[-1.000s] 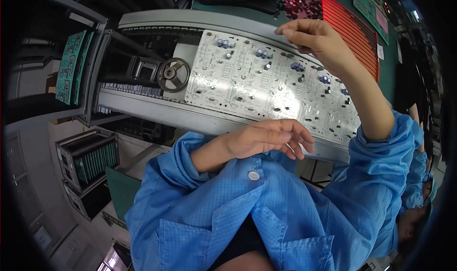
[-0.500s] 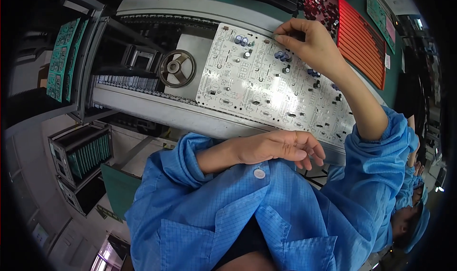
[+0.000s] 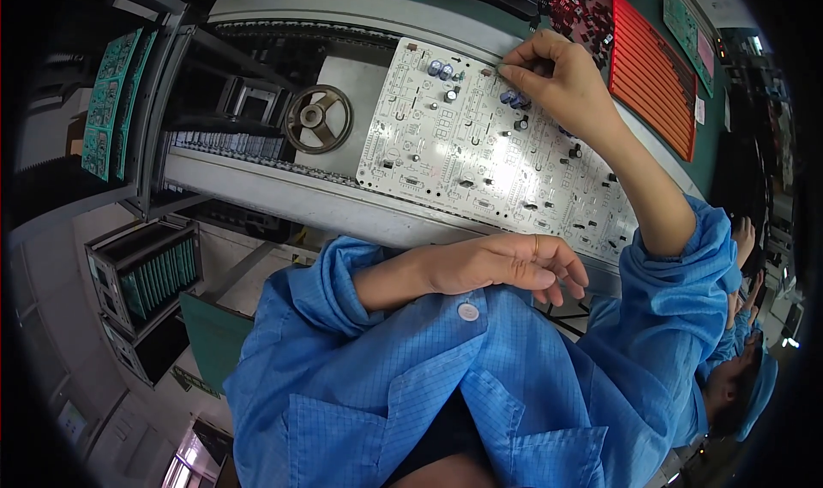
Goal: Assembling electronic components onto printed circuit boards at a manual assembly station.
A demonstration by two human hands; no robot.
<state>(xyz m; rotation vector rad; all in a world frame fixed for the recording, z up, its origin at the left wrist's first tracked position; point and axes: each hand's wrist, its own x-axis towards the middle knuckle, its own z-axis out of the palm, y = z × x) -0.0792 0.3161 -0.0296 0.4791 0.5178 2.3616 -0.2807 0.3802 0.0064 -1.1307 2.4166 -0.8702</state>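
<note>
Circuit board [image 3: 497, 167], broad and white, is the centre of attention, lying flat between the conveyor's far rail [image 3: 360, 12] and near rail [image 3: 283, 186], with a metal handwheel [image 3: 319, 119] just off its left side. And look at the right hand [image 3: 566, 85], out over the board's far edge! Its grip is nearly closed, thumb and forefinger tips drawn together just beside a small brown component [image 3: 487, 72]; whether anything sits between them, I cannot tell. The left hand [image 3: 506, 263] hangs by the board's near side, fingers loosely curled, grip relaxed and with nothing visible in it. Beyond the board's far right, a red slotted tray [image 3: 647, 85] and a scatter of small dark parts [image 3: 579, 12] occupy the green tabletop [image 3: 713, 145]. Now, how would this panel handle? Stiff and thin, I'd judge, light for its spread, its glossy face probably a touch slippery. Those standing blue components [image 3: 441, 70] look easily bent, so the sensible hold is both outer edges, palms kept off the populated face, supported evenly to spare it flexing.
</note>
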